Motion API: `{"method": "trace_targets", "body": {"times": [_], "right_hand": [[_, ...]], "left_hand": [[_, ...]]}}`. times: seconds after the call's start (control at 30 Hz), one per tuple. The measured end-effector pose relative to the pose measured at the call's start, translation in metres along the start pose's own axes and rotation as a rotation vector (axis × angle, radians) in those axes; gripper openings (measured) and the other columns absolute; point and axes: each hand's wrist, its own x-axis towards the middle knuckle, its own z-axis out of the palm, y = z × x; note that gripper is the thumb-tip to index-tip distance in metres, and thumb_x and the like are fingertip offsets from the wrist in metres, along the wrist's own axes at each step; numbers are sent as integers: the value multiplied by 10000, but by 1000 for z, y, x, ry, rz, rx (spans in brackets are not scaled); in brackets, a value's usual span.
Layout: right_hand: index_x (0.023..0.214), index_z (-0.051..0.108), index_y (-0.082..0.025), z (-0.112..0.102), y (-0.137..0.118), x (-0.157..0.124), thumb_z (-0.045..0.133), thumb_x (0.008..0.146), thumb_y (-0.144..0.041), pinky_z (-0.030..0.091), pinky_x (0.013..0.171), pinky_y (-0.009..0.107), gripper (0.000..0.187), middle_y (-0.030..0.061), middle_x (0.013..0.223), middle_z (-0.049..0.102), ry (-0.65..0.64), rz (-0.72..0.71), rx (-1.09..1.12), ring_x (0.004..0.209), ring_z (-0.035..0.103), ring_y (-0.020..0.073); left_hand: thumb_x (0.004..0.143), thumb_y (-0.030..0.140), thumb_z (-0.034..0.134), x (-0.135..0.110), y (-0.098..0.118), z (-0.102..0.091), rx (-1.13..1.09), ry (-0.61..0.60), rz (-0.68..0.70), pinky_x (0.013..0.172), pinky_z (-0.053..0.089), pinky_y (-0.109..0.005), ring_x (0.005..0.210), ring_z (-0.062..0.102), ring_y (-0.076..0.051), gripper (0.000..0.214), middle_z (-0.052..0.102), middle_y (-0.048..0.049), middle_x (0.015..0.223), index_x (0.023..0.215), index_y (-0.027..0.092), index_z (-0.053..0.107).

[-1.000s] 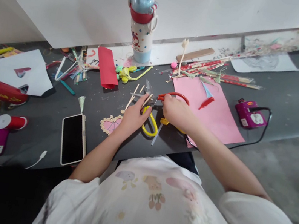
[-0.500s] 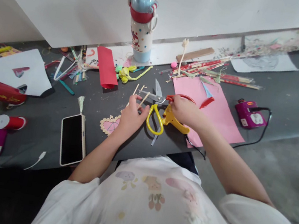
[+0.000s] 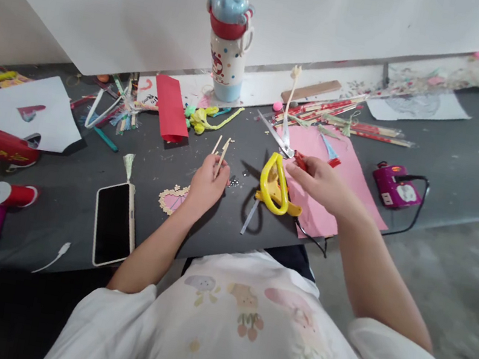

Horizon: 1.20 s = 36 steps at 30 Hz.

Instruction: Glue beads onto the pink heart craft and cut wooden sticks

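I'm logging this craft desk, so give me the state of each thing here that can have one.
scissors, blades apart, held in right hand
sticks, pinched in left hand
phone, face up, screen dark
bottle, upright, cap on
purple glue gun, lying down, cord attached
red paper, folded

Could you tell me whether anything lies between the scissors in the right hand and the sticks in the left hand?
Nothing visible does. Between the scissors in the right hand and the sticks in the left hand lies only bare table with tiny scraps.
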Motion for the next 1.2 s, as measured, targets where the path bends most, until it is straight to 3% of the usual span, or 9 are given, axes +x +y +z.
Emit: {"method": "trace_targets", "body": {"times": [0.23, 0.37, 0.43, 0.53, 0.73, 0.87, 1.0, 1.1, 1.2], "right_hand": [[852, 518, -185, 9, 0, -9, 680, 695, -659, 272, 505, 225, 524, -45, 668, 450, -392, -16, 498, 552, 371, 84], [833, 455, -215, 22, -6, -12, 548, 838, -533, 249, 517, 226, 332, -73, 636, 308, -566, 99, 752, 523, 251, 93], [839, 437, -221, 28, -11, -13, 361, 930, -457, 233, 516, 230, 264, -72, 644, 262, -603, 159, 824, 520, 183, 106], [881, 431, -218, 33, -15, -14, 172, 972, -408, 259, 541, 234, 333, -58, 698, 272, -665, 146, 884, 547, 179, 114], [928, 402, -231, 39, -16, -13, 187, 900, -651, 320, 599, 267, 472, -52, 744, 269, -713, 29, 761, 597, 241, 124], [932, 366, -237, 48, -14, -8, 140, 911, -609, 328, 597, 272, 435, -48, 755, 252, -691, -14, 681, 600, 237, 129], [925, 387, -235, 59, -7, 0, 262, 933, -491, 317, 575, 243, 285, -53, 733, 273, -722, 57, 781, 581, 250, 119], [900, 429, -224, 66, -1, 5, 449, 882, -441, 276, 537, 217, 219, -65, 704, 306, -754, 131, 947, 552, 260, 99], [896, 460, -204, 69, 1, 6, 589, 806, -379, 262, 530, 201, 235, -73, 696, 346, -789, 131, 1072, 537, 288, 72]], "left_hand": [[923, 482, 401, 0, -5, 2, -115, -57, 34, 530, 366, -214, 505, 483, -92, 270, 566, 69, 600, 932, 240, 519], [931, 548, 356, 0, -4, 1, -147, -70, 77, 515, 369, -208, 503, 485, -89, 366, 578, 56, 612, 955, 237, 548], [928, 568, 355, 0, -4, 1, -154, -70, 83, 514, 372, -209, 513, 497, -90, 391, 579, 48, 614, 950, 232, 554], [925, 600, 341, 0, -4, 2, -157, -63, 79, 509, 374, -211, 515, 500, -92, 432, 583, 40, 615, 939, 229, 562], [928, 611, 342, -2, -1, -1, -211, -36, 115, 493, 369, -212, 489, 473, -83, 457, 581, 39, 605, 902, 220, 577], [907, 594, 446, -6, 2, -3, -332, -29, 175, 490, 366, -210, 489, 453, -69, 406, 553, 43, 603, 884, 212, 581], [861, 617, 532, -10, 4, -4, -400, -77, 219, 456, 331, -214, 458, 405, -56, 421, 537, 41, 607, 908, 203, 594], [869, 674, 452, -12, 4, -5, -463, -144, 227, 416, 278, -220, 414, 337, -49, 498, 531, 41, 596, 968, 204, 586], [852, 642, 507, -16, 6, -5, -431, -144, 270, 464, 344, -210, 475, 414, -62, 465, 544, 37, 632, 1032, 217, 563]]}}
